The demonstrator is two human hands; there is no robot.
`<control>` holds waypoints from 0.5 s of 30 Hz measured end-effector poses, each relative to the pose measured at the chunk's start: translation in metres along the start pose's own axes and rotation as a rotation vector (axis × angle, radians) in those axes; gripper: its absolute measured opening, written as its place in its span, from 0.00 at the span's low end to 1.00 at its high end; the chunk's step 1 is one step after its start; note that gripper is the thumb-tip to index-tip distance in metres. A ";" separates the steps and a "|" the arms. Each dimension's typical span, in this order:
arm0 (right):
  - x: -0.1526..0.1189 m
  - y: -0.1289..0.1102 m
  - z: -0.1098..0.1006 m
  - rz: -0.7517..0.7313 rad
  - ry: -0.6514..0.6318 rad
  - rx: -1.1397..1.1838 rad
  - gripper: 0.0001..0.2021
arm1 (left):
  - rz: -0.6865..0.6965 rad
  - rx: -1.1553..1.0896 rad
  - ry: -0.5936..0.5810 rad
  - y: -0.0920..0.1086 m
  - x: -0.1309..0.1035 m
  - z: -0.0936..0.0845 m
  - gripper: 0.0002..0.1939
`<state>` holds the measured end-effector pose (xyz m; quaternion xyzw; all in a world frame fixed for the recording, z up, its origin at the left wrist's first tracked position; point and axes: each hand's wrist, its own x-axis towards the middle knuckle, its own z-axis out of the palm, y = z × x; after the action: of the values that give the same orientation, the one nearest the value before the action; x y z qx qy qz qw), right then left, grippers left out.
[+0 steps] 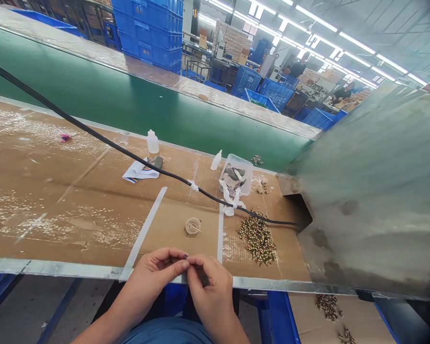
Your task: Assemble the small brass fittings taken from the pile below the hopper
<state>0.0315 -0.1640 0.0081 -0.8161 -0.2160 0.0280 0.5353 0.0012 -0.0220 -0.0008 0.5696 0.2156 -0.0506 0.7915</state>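
At the table's front edge, my left hand (pixel 156 273) and my right hand (pixel 211 282) meet fingertip to fingertip. Both are closed in a pinch around a tiny dark piece, too small to name. Just beyond them a small round clear cup (pixel 192 226) with a thin stick in it stands on a cardboard sheet (pixel 165 234) edged by white tape. To the right of my right hand lies a heap of small brass-and-dark metal parts (pixel 258 241).
A black cable (pixel 103 139) crosses above the table. Behind it are a white bottle (pixel 152 142), a folded cloth (pixel 138 170), a small dropper bottle (pixel 216 160) and a clear plastic tub (pixel 246 177). A metal housing (pixel 376 191) walls the right side; a green conveyor belt (pixel 186 114) runs behind.
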 end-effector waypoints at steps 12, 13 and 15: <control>0.026 0.017 -0.014 0.005 0.148 -0.194 0.08 | 0.351 0.462 0.161 -0.001 0.019 -0.023 0.10; 0.031 0.019 -0.014 0.000 0.156 -0.214 0.08 | 0.405 0.503 0.161 -0.001 0.020 -0.023 0.09; 0.038 0.020 -0.014 -0.009 0.154 -0.228 0.08 | 0.452 0.522 0.152 0.000 0.021 -0.022 0.08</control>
<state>0.0761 -0.1681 0.0029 -0.8704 -0.1798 -0.0620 0.4541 0.0139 0.0015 -0.0152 0.7882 0.1224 0.1151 0.5921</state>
